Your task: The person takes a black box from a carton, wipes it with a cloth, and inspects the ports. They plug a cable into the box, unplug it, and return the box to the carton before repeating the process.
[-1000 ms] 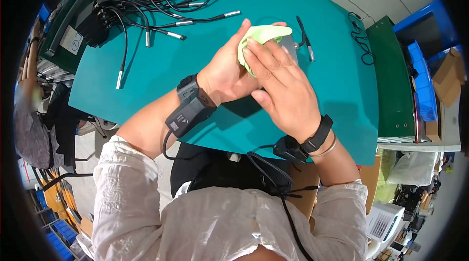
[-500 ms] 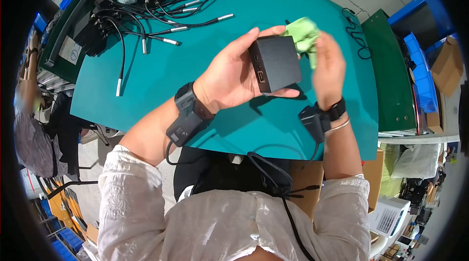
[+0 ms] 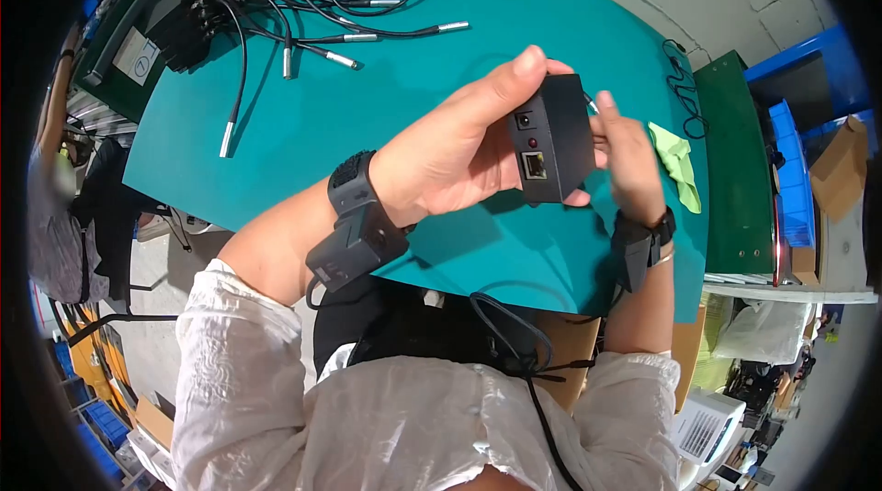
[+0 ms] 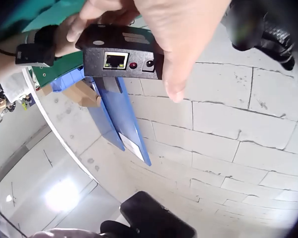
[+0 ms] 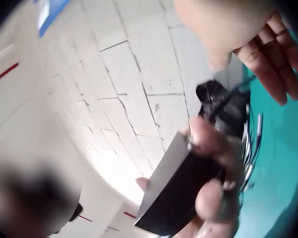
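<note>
My left hand (image 3: 450, 142) grips a small black box (image 3: 570, 137) over the table, thumb on one edge and fingers round the far side. The box's near end carries a network port (image 4: 115, 60), a round socket (image 4: 150, 63) and a small red part (image 4: 133, 65) between them. Just right of the box is my right hand (image 3: 629, 156), slightly blurred. In the right wrist view that hand (image 5: 238, 34) has its fingers loosely extended, apart from the box (image 5: 179, 193). A dark cable (image 5: 226, 101) runs from the box towards those fingers.
A crumpled light green cloth (image 3: 677, 165) lies on the teal tabletop (image 3: 386, 114) at the right. Several black cables with silver plugs (image 3: 340, 59) spread out from black boxes at the back left. A thin black cable (image 3: 678, 87) lies coiled near the right edge.
The green cloth has left my right hand and lies on the table at the right. My left hand has turned the box so its port end faces me. My right hand has come back beside it.
</note>
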`<state>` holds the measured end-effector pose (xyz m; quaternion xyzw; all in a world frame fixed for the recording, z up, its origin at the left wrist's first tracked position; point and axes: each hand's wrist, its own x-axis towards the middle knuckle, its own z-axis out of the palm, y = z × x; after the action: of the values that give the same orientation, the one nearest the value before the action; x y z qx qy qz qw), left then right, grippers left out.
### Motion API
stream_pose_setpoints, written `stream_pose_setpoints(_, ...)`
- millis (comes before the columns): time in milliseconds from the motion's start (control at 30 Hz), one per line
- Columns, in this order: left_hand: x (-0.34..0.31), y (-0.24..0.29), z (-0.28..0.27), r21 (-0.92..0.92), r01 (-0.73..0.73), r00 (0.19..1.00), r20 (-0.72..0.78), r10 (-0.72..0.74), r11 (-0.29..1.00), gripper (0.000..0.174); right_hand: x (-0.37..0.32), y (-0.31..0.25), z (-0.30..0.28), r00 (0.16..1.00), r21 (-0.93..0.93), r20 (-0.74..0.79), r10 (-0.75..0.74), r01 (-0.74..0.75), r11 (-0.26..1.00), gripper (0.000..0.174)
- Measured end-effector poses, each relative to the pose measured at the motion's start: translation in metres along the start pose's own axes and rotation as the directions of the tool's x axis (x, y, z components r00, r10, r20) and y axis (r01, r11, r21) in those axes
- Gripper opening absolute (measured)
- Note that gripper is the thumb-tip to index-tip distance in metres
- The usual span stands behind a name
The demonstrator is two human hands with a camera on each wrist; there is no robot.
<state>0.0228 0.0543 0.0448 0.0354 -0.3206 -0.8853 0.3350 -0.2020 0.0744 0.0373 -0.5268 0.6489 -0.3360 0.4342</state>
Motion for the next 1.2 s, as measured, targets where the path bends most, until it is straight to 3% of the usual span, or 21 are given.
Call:
stream_pose_setpoints(33,-0.001,0.000,0.001,0.037,0.015,0.999,0.034,-0.016,0.999,0.072,-0.006,-0.002,0.013,0.993,0.272,0.101,-0.056,0.027,0.962,0.054)
stream_pose_setpoints(67,-0.003,0.001,0.003,0.075,0.026,0.997,0.068,-0.031,0.997,0.072,-0.005,-0.002,0.022,0.993,0.270,0.102,-0.051,0.022,0.963,0.054)
stream_pose_setpoints(133,-0.004,-0.001,0.006,0.080,0.004,0.999,0.050,-0.008,0.997,0.070,-0.002,-0.002,0.035,0.995,0.682,0.102,-0.024,-0.053,0.729,0.046)
stream_pose_setpoints(200,-0.004,0.001,0.005,0.173,0.029,0.996,0.081,-0.043,0.984,0.069,0.003,-0.009,0.034,0.990,0.744,0.142,-0.019,-0.094,0.662,0.043)
stream_pose_setpoints(267,-0.009,0.004,0.009,0.160,0.030,0.997,0.065,-0.041,0.987,0.067,0.020,0.018,0.008,0.951,0.915,0.112,-0.290,0.015,0.403,0.042)
stream_pose_setpoints(300,-0.009,0.004,0.010,0.128,0.037,0.995,0.086,-0.048,0.991,0.067,0.024,0.019,-0.005,0.951,0.914,0.115,-0.287,0.012,0.405,0.042)
stream_pose_setpoints(367,-0.009,0.003,0.009,0.091,0.046,0.992,0.109,-0.056,0.995,0.066,0.026,0.024,-0.027,0.907,0.993,0.048,-0.419,0.001,0.116,0.043)
stream_pose_setpoints(400,-0.008,0.002,0.009,0.113,0.034,0.994,0.100,-0.045,0.993,0.065,0.023,0.022,-0.034,0.909,0.993,0.048,-0.414,0.001,0.117,0.043)
stream_pose_setpoints(467,-0.008,0.001,0.009,0.133,0.020,0.995,0.091,-0.032,0.991,0.063,0.016,0.015,-0.048,0.926,0.989,-0.143,-0.349,0.142,-0.027,0.042)
stream_pose_setpoints(500,-0.008,0.001,0.009,0.123,0.029,0.998,0.049,-0.035,0.992,0.062,0.014,0.016,-0.055,0.927,0.990,-0.139,-0.349,0.139,-0.025,0.042)
stream_pose_setpoints(567,-0.007,0.003,0.006,0.113,0.034,0.999,0.005,-0.035,0.993,0.060,0.012,0.019,-0.070,0.893,0.949,-0.316,-0.321,0.292,-0.122,0.040)
stream_pose_setpoints(667,-0.004,0.002,0.002,0.119,0.054,0.998,0.024,-0.057,0.991,0.057,0.012,0.032,-0.093,0.835,0.900,-0.435,-0.335,0.392,-0.192,0.037)
stream_pose_setpoints(733,-0.004,0.000,0.004,0.148,0.029,0.999,-0.019,-0.026,0.989,0.054,0.016,0.044,-0.102,0.837,0.914,-0.404,-0.370,0.357,-0.192,0.033)
stream_pose_setpoints(800,-0.003,-0.002,0.003,0.186,0.041,0.998,-0.048,-0.033,0.982,0.053,0.020,0.047,-0.098,0.834,0.873,-0.419,-0.358,0.479,0.096,0.030)
stream_pose_setpoints(833,-0.003,-0.002,0.001,0.227,0.053,0.996,-0.077,-0.036,0.973,0.052,0.023,0.049,-0.095,0.809,0.767,-0.502,-0.306,0.580,0.274,0.028)
stream_pose_setpoints(867,-0.002,-0.003,-0.001,0.225,0.056,0.996,-0.076,-0.039,0.973,0.052,0.024,0.046,-0.089,0.809,0.766,-0.504,-0.303,0.580,0.276,0.028)
stream_pose_setpoints(933,0.001,-0.006,-0.004,0.284,0.044,0.993,-0.119,-0.010,0.958,0.050,0.026,0.041,-0.076,0.754,0.527,-0.567,-0.332,0.642,0.557,0.028)
stream_pose_setpoints(1167,0.000,-0.007,-0.001,0.288,0.104,0.965,-0.262,-0.026,0.952,0.052,0.023,0.032,-0.063,0.725,0.412,-0.585,-0.364,0.652,0.636,0.024)
stream_pose_setpoints(1200,0.000,-0.007,-0.001,0.267,0.111,0.965,-0.260,-0.039,0.957,0.061,0.022,0.032,-0.062,0.724,0.412,-0.587,-0.362,0.652,0.637,0.024)
